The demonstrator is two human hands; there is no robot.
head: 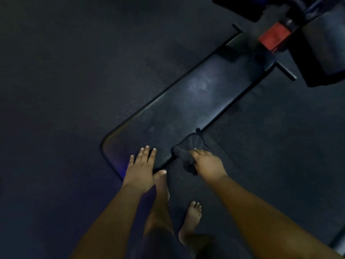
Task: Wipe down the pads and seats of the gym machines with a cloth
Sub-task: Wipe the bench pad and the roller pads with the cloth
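Speckled rubber floor (74, 90), smooth black bench pad (196, 101), right hand (207, 163) clutching dark cloth (188, 152)

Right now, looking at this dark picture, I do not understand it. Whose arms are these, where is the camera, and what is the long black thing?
The camera sits on a person's head and looks down, so the arms are that person's own. The long black thing is a padded gym bench on a dark floor. The left hand rests flat on the bench's near end, fingers straight. The right hand grips a dark cloth at the bench's edge. Bare feet show below.
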